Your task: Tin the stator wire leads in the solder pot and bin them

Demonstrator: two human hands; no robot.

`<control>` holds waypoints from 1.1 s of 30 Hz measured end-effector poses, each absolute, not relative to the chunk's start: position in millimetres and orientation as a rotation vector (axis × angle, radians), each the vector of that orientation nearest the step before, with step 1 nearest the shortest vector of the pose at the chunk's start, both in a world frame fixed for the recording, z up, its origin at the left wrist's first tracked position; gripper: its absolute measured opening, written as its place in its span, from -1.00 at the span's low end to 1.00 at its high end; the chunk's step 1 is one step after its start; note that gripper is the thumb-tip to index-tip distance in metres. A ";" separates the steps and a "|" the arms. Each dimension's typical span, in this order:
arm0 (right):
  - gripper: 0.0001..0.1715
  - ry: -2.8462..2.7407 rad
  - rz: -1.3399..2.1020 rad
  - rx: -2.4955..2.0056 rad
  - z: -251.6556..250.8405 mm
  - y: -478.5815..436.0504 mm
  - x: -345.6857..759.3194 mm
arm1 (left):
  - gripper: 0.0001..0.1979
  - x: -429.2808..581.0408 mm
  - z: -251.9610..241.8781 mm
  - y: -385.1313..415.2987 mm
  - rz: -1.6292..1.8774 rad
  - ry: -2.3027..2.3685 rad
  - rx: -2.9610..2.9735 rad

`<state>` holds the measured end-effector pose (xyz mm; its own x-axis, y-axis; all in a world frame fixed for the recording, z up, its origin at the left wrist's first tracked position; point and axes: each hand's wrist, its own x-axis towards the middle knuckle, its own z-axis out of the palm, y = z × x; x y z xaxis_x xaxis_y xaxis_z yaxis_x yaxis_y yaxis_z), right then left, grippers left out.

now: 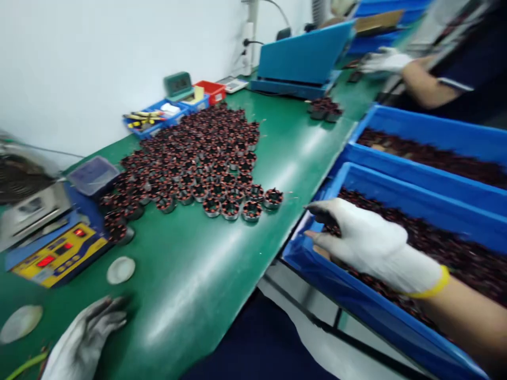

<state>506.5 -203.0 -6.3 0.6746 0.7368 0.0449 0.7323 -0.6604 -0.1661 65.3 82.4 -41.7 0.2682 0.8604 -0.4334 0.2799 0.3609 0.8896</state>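
My right hand (368,243), in a white glove with a yellow cuff, hovers over the near end of a blue bin (317,253). Its thumb and dark-tipped fingers are apart, with no held part plainly visible. Dark reddish copper-wound parts (435,248) fill that bin. My left hand (85,338), gloved with blackened fingertips, is low over the green table (190,274), its fingers loosely extended and blurred, seemingly holding nothing. Many round copper-wound motor stators (198,153) stand packed together on the table; one stator (273,199) sits at the group's right edge.
A yellow-and-blue device with red displays (59,253) stands left, near two pale round lids (121,270). A second blue bin (435,137) lies beyond the first. Farther back are a blue open-lidded case (303,58), tool trays (148,119) and a co-worker's gloved hand (386,60).
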 end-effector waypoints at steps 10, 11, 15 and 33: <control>0.03 -1.125 0.175 -2.689 -42.2 -104.0 498.4 | -0.33 77.3 -33.6 64.9 0.701 1.224 1.236; -0.02 -1.114 0.237 -2.679 -42.8 -104.0 496.8 | -0.34 78.8 -35.5 62.1 0.667 1.215 1.270; -0.07 -1.135 0.305 -2.643 -44.9 -110.2 465.2 | -0.43 100.2 -39.2 41.0 0.488 1.140 1.393; 0.04 -1.710 0.580 -1.560 -37.1 -62.7 315.8 | -0.37 155.8 -49.6 8.9 0.298 0.762 0.689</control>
<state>315.8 -62.7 -37.1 0.0106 0.9763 0.2164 0.6429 0.1590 -0.7493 155.8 8.9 -49.6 0.6957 0.4833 -0.5315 -0.0060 0.7438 0.6684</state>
